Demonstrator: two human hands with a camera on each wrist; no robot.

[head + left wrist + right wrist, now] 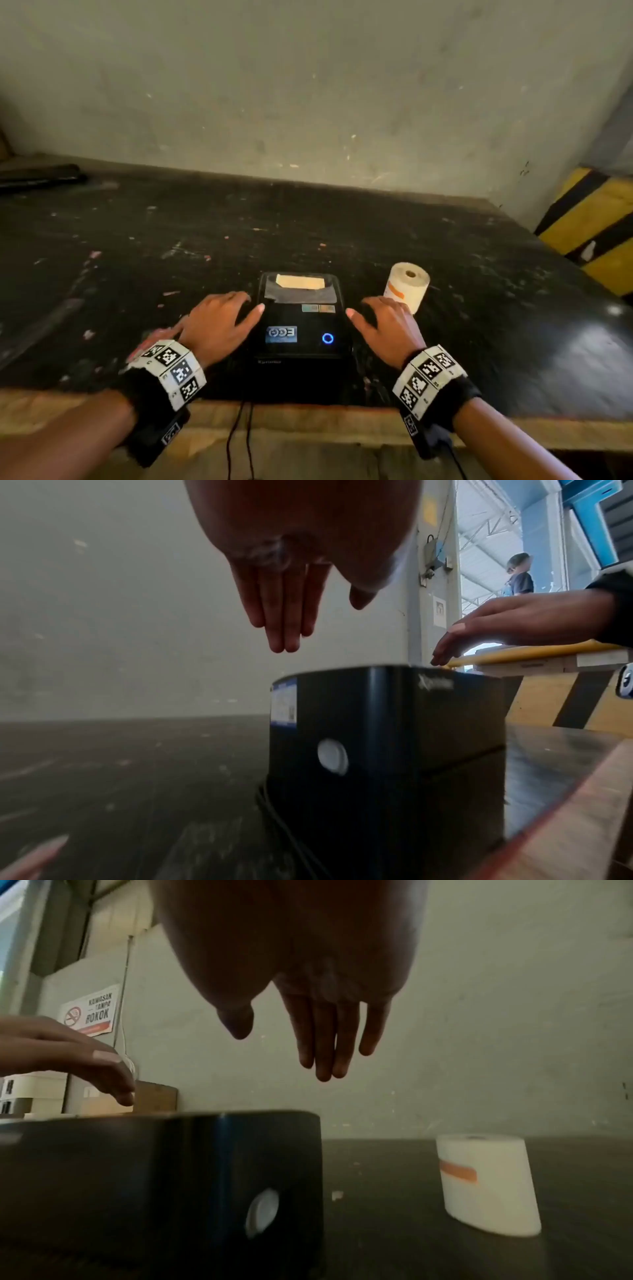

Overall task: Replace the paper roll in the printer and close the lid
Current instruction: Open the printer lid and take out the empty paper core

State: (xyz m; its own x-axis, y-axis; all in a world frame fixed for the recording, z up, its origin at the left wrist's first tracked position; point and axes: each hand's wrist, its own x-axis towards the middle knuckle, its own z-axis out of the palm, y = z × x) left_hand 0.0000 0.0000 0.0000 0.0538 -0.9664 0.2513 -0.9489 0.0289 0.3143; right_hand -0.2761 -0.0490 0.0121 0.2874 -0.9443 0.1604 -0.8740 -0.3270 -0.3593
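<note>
A black printer (301, 339) stands near the table's front edge with its lid down; a paper strip (299, 281) shows at its top and a blue ring light (327, 338) glows on it. Each side carries a round pale button (332, 756) (262, 1211). A white paper roll (407, 286) (486, 1183) with an orange mark stands upright to the printer's right. My left hand (219, 320) (284, 607) hovers beside the printer's left side, fingers straight, holding nothing. On the other side my right hand (383, 325) (329, 1031) hovers likewise, between printer and roll.
The dark scuffed table (137, 257) runs back to a grey wall. A dark flat object (37, 176) lies at the far left. A yellow-and-black striped barrier (596, 226) stands at the right. Cables (239, 442) hang over the wooden front edge. A person (519, 574) stands far off.
</note>
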